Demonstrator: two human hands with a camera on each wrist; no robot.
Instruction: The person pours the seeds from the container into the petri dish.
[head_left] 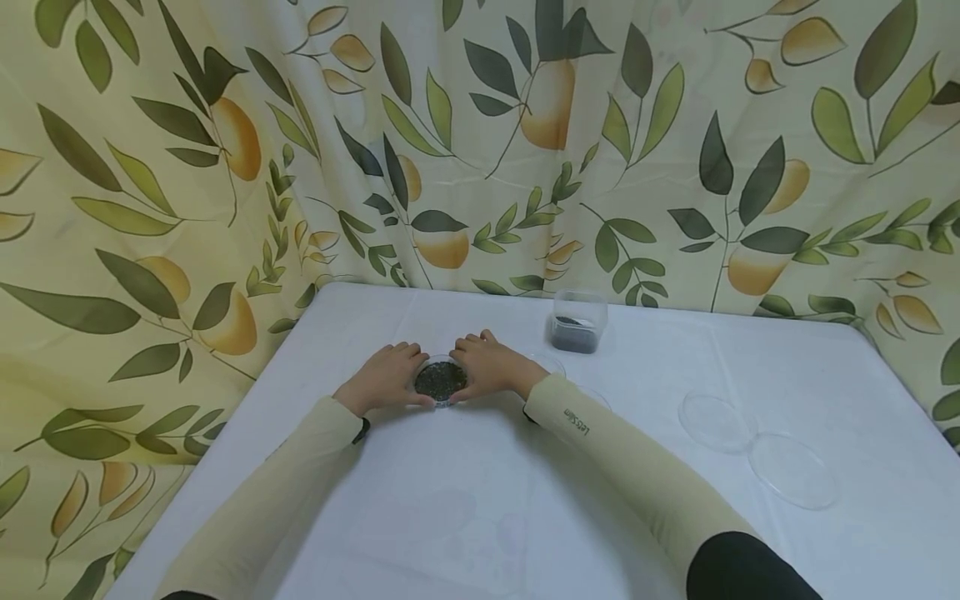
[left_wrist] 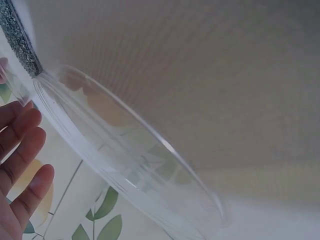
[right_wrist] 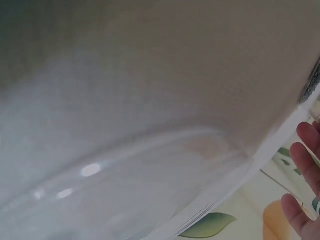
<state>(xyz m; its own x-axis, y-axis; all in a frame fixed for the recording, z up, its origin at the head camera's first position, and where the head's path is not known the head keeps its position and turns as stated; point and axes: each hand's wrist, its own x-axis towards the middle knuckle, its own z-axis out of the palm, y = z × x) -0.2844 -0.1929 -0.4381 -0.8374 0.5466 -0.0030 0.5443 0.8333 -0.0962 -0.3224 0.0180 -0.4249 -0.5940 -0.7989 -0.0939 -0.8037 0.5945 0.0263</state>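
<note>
A round clear petri dish point(head_left: 441, 381) filled with dark grains stands on the white-covered table. My left hand point(head_left: 386, 375) grips its left side, thumb at the near edge and fingers toward the far edge. Opposite it, my right hand point(head_left: 491, 367) holds the right side in the same way. In the left wrist view, the edge of the dark grains point(left_wrist: 21, 45) shows at upper left, above bent fingers point(left_wrist: 27, 137). Fingers point(right_wrist: 305, 165) also show at the right edge of the right wrist view. Neither wrist view shows the finger contact clearly.
A clear square tub point(head_left: 576, 333) holding dark grains stands at the back. Two clear round dishes or lids point(head_left: 717, 422) lie at right. Other clear round pieces point(head_left: 550, 364) are partly behind my right forearm. A patterned curtain point(head_left: 480, 167) hangs beyond the table.
</note>
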